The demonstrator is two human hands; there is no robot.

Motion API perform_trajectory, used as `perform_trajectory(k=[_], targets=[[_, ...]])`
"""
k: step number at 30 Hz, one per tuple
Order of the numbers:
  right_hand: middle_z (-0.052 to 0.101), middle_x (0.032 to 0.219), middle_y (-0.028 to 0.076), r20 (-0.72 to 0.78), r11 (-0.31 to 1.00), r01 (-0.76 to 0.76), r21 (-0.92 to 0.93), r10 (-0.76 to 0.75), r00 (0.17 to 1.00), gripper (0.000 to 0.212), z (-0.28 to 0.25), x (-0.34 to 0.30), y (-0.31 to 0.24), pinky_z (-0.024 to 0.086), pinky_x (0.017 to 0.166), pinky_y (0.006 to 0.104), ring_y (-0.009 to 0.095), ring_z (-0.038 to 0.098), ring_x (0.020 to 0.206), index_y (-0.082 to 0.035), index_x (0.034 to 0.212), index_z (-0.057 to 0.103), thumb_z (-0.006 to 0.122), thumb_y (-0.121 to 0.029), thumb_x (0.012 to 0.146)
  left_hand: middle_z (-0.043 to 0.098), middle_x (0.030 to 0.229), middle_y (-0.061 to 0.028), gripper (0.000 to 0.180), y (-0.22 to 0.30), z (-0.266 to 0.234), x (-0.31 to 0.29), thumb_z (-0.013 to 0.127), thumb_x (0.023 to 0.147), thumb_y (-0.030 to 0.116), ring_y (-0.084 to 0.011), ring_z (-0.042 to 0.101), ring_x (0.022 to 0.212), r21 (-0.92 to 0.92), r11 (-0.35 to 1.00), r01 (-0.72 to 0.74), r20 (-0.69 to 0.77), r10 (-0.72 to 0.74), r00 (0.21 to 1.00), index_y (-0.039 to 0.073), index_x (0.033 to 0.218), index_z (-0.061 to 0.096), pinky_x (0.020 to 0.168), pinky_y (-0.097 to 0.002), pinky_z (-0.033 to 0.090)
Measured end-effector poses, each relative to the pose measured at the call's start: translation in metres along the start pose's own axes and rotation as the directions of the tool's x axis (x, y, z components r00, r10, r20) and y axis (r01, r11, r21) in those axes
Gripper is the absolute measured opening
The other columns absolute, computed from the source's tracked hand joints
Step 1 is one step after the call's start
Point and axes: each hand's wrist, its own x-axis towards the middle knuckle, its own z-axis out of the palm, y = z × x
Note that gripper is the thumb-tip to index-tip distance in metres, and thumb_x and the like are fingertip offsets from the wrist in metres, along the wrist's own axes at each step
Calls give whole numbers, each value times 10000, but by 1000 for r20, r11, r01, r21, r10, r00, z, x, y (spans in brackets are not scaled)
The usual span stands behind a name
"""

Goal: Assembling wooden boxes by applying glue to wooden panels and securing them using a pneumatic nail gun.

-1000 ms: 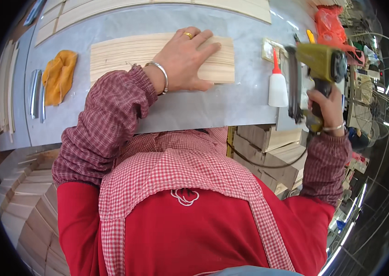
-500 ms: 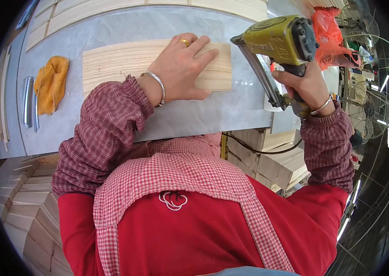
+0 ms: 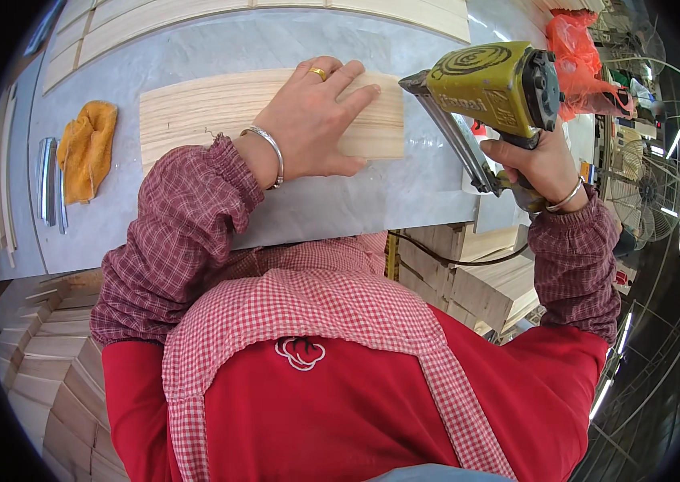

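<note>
the left hand (image 3: 312, 120) is lying palm down with fingers spread, resting on a pale wooden board (image 3: 203, 116), its fingertips pointing toward one o'clock. the board is lying flat on the grey desk (image 3: 316, 213), at about eleven o'clock from the middle of the view. the right hand (image 3: 545, 165) is staying well apart from the left, at two o'clock, and is wrapping around the handle of a yellow-green nail gun (image 3: 489, 88). the gun's dark nose is pointing toward nine o'clock, hovering right by the board's upper right corner; whether the two are touching is not showing. a mustard cloth (image 3: 88, 153) is lying at nine o'clock from the board, with shiny metal strips (image 3: 49, 183) just beside it. long wooden panels (image 3: 219, 16) are stretching across twelve o'clock, and a red plastic bag (image 3: 573, 68) is sitting beyond the gun at one o'clock.
</note>
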Motion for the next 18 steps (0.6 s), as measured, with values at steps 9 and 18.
perform_trajectory(k=[9, 18], targets=[[596, 637, 26, 38, 997, -45, -70, 48, 998, 251, -3, 2, 2, 383, 428, 233, 106, 483, 457, -14, 927, 621, 702, -75, 697, 458, 1234, -132, 677, 1, 1, 0, 738, 598, 415, -306, 428, 1124, 1, 1000, 2, -3, -2, 1000, 85, 1155, 541, 1041, -379, 285], [679, 863, 92, -102, 975, 24, -222, -48, 994, 356, 1, -17, 16, 493, 638, 294, 191, 599, 688, 15, 1000, 628, 719, -62, 665, 462, 1244, -129, 676, -3, 5, -1, 741, 596, 411, -308, 432, 1121, -7, 1000, -9, -24, 9, 1000, 93, 1158, 541, 1033, -374, 296]])
